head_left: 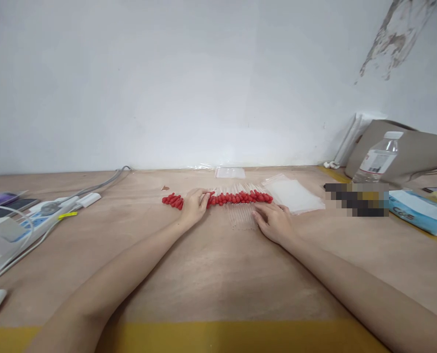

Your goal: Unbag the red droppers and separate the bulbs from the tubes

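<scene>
A row of clear glass droppers with red rubber bulbs (pixel 236 198) lies side by side across the middle of the wooden table (pixel 211 274). My left hand (pixel 195 206) rests on the left part of the row, fingers curled over some red bulbs. Flat on the clear tube ends near the row's right part lies my right hand (pixel 274 223), its fingers stretched out. A small clump of red bulbs (pixel 172 200) sticks out to the left of my left hand.
Clear plastic bags (pixel 294 195) lie right of the row, another small bag (pixel 230 172) by the wall. A water bottle (pixel 378 158), cardboard (pixel 413 147) and a blue packet (pixel 420 211) stand at right. Cables and a power strip (pixel 57 208) lie at left.
</scene>
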The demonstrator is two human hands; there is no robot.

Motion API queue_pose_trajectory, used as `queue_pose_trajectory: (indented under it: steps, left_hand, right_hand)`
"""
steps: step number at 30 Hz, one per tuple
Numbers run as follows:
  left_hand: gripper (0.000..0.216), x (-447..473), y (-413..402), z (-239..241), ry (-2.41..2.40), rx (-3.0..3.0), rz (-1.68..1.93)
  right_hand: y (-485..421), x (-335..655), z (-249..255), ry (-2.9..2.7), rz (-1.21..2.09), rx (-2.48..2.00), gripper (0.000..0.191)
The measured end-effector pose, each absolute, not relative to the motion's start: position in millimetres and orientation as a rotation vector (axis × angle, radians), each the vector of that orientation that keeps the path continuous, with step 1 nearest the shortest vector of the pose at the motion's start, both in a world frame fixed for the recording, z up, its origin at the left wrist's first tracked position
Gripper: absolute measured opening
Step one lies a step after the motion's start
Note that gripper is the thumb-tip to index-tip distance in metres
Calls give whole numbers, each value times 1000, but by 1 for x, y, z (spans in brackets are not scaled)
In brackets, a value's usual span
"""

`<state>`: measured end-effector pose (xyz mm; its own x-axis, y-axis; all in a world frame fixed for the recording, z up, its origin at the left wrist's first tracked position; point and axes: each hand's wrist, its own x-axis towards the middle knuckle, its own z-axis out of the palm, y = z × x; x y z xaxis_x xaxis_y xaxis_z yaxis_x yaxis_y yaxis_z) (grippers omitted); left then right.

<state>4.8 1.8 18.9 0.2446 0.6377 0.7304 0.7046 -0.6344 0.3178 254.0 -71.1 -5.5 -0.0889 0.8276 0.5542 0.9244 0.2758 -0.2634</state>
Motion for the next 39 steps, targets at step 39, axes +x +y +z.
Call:
queue_pose_trajectory:
  steps: [39]
  left_hand:
    - [20,-3,-80,16,-849,-2751,-771]
  right_hand:
    - [-91,200,3,-2256,-457,-712,22]
